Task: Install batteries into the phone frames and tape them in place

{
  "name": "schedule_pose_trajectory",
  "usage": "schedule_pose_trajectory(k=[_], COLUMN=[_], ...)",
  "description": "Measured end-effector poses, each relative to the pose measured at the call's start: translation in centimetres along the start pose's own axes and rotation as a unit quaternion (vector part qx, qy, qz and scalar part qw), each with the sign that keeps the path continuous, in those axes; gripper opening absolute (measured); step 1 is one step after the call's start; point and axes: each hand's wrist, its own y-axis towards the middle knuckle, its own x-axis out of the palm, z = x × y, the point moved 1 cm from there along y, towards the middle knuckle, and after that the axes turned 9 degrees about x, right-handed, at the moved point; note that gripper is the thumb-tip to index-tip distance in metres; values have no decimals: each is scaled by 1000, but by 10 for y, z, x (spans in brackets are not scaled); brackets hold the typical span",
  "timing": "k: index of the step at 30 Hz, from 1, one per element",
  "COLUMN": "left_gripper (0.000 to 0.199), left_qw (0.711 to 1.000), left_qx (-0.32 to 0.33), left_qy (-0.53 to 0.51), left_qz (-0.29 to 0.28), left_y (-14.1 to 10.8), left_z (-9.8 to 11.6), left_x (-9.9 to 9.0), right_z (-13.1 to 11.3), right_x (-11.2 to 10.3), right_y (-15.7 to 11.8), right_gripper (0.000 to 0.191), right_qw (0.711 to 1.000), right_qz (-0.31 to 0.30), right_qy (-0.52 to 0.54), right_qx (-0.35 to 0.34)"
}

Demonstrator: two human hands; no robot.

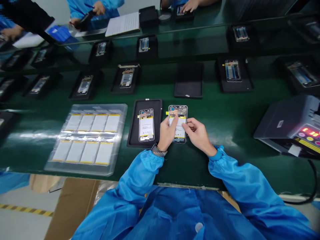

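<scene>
An opened phone [178, 112] lies in front of me, its circuit board showing at the top and a white battery [179, 132] with yellow end strips below. My left hand [167, 134] grips its left side, the thumb lying across the face. At the right edge, my right hand [199, 136] has curled fingers, with the thumb over the battery. Both hands are closed on the phone; the undersides of the fingers are hidden. Just left, a second opened phone [146, 128] with a battery in it rests in a black tray [133, 133].
A clear plastic tray [116, 146] of several white batteries lies at left. A grey machine [280, 123] with a red display stands at right. Behind are an unoccupied black tray [188, 80] and rows of trays with opened phones. Across the bench, co-workers' hands [99, 8] are busy.
</scene>
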Motion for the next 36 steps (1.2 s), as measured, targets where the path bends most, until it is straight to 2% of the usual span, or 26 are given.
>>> schedule_pose_trajectory(k=[4,10,17,29,36], left_gripper=[41,33,31,30,28], left_qw=[999,995,993,995,992], left_qx=[24,60,69,49,66], left_qy=[24,65,91,77,106], left_qz=[-21,-40,-39,-32,-30], left_y=[-9,-19,-19,-17,-17], left_z=[4,4,4,6,6], left_x=[6,10,11,10,8], right_z=[-2,-2,2,-4,-3], right_x=[-1,-3,-4,-3,-2], right_y=[0,0,-2,-5,-5], right_gripper=[33,36,34,38,35], right_qw=[996,994,985,986,988], right_qz=[80,94,135,120,105], right_qy=[-29,-31,-99,-110,-101], right_qx=[-31,-33,-52,-44,-41])
